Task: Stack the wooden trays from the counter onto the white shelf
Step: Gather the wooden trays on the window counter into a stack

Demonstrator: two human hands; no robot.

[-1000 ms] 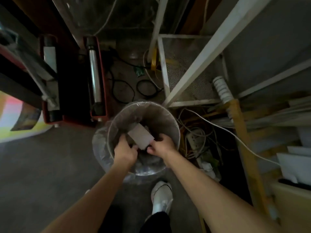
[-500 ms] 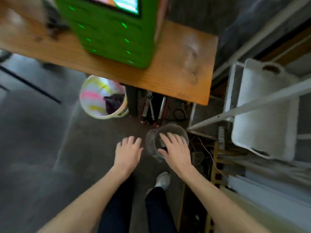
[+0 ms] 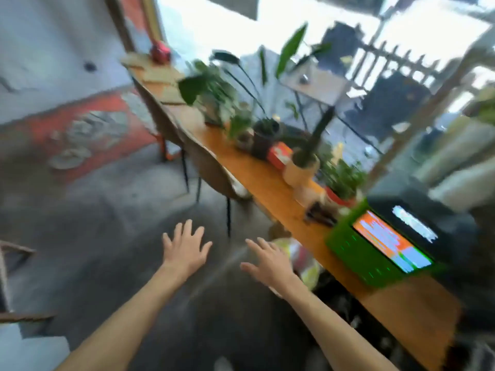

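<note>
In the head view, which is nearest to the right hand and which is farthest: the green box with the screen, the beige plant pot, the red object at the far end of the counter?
From the right hand:
1. green box, right, on the counter's near end.
2. beige plant pot, mid-counter.
3. red object, far end, upper left.

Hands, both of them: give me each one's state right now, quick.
Left hand: open, fingers spread, holding nothing.
Right hand: open, fingers spread, holding nothing.

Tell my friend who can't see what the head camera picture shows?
Two empty hands, left hand and right hand, reach forward with fingers spread above a grey floor. A long wooden counter on the right holds potted plants and a green box.
</note>
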